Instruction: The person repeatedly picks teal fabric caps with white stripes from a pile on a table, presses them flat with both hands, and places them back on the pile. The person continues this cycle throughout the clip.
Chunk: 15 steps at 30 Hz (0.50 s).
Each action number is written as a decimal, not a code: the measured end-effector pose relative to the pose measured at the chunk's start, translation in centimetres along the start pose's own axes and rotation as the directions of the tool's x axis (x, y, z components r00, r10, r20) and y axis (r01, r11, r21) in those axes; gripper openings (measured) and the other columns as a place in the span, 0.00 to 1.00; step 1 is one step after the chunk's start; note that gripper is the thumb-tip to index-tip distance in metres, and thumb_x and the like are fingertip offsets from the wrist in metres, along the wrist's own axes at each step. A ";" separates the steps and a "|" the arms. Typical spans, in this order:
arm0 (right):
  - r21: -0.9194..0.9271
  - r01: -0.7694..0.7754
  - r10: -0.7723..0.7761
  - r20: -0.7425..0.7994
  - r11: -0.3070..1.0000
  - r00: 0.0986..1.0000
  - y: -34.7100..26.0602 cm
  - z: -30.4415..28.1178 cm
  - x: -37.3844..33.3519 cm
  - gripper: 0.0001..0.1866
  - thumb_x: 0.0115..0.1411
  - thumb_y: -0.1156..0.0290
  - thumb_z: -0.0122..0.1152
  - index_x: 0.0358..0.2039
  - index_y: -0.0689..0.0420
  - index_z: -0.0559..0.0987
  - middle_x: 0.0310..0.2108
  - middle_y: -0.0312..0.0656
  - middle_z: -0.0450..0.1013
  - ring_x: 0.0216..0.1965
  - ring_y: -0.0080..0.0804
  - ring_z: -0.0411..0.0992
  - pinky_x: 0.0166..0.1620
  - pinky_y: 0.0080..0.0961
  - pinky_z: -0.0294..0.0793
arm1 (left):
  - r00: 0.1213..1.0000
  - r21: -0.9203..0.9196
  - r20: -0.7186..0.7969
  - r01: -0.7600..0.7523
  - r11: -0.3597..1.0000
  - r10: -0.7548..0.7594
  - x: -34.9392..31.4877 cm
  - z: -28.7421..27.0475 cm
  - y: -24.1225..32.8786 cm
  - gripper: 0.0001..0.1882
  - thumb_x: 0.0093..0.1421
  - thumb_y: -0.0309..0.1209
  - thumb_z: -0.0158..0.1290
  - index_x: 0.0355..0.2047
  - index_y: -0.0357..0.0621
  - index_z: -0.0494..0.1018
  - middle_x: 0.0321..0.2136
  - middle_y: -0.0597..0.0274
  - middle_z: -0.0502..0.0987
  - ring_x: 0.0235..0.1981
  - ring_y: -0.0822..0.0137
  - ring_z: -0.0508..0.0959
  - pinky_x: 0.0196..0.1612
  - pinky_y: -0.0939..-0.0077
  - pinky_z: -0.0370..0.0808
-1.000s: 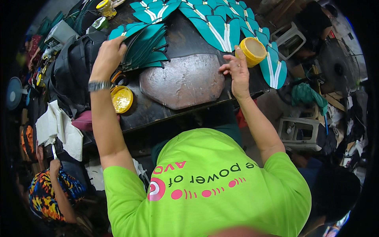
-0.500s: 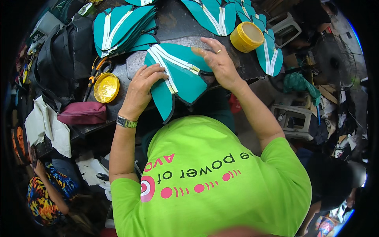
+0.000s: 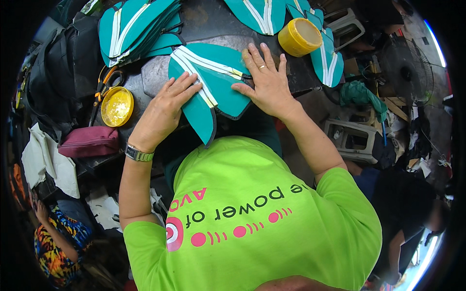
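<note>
Under both my hands lies a teal fabric piece (image 3: 224,89) with black-bound edges and two white tape strips that spread in a V. My left hand (image 3: 165,106) rests on its left part, fingers stretched along one strip. At the right edge my right hand (image 3: 268,82) lies flat with fingers and thumb spread, partly hiding the end of the other strip. The piece sits at the table's near edge, and its pointed tip hangs towards me. A stack of similar teal pieces (image 3: 138,29) is at the far left.
An open yellow tub (image 3: 298,39) stands beyond my right hand among more teal pieces (image 3: 262,14). Left of me are a yellow lid (image 3: 117,107), orange-handled scissors (image 3: 104,82), a maroon pouch (image 3: 90,141) and a black bag (image 3: 56,82). People sit at both sides.
My right hand has come down from its raised, curled pose and now lies flat on the piece's right edge. The left fingers have straightened out. The whole view has shifted slightly.
</note>
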State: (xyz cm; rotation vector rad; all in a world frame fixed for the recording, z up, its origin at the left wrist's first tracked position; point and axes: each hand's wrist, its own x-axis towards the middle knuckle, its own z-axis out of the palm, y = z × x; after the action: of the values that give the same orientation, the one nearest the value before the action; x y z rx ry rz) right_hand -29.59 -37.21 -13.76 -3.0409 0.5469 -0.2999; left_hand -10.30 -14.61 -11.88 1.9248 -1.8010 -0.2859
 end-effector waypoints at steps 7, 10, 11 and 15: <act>0.057 0.136 -0.139 0.057 0.989 0.989 0.4 -0.3 -0.3 0.40 0.62 0.30 0.47 0.71 0.32 0.61 0.75 0.40 0.48 0.77 0.48 0.36 0.69 0.72 0.28 | 0.999 0.086 0.045 -0.017 0.996 0.013 -0.2 0.4 0.7 0.36 0.56 0.13 0.44 0.68 0.40 0.60 0.69 0.46 0.59 0.71 0.51 0.58 0.73 0.55 0.53; 0.064 0.221 -0.224 0.037 0.973 0.974 -1.3 -0.2 -0.9 0.39 0.60 0.30 0.48 0.70 0.27 0.62 0.75 0.38 0.47 0.77 0.48 0.35 0.67 0.76 0.27 | 1.000 0.091 0.021 0.009 0.996 -0.011 -0.4 0.9 0.8 0.39 0.54 0.12 0.44 0.69 0.40 0.58 0.70 0.46 0.57 0.72 0.50 0.56 0.73 0.54 0.53; 0.075 0.224 -0.229 0.058 0.972 0.972 -2.1 -0.1 -1.2 0.39 0.60 0.30 0.49 0.70 0.28 0.62 0.75 0.38 0.47 0.77 0.47 0.35 0.67 0.76 0.27 | 1.000 0.099 0.017 0.014 0.995 -0.015 -0.4 1.1 0.8 0.39 0.54 0.12 0.44 0.69 0.40 0.58 0.70 0.46 0.57 0.72 0.49 0.56 0.73 0.54 0.53; 0.136 0.264 -0.276 0.076 0.955 0.958 -5.2 0.1 -2.0 0.40 0.61 0.30 0.47 0.71 0.29 0.60 0.76 0.37 0.46 0.77 0.46 0.34 0.67 0.75 0.25 | 0.999 0.098 -0.020 0.031 0.995 -0.029 -0.5 1.4 1.0 0.39 0.54 0.12 0.44 0.69 0.39 0.58 0.70 0.46 0.57 0.72 0.49 0.56 0.73 0.53 0.52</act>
State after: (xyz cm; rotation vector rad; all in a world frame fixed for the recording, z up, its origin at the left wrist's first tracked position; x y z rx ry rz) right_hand -29.67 -31.65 -13.88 -2.9849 0.0996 -0.1888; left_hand -11.91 -14.46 -12.72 2.0171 -1.8059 -0.1918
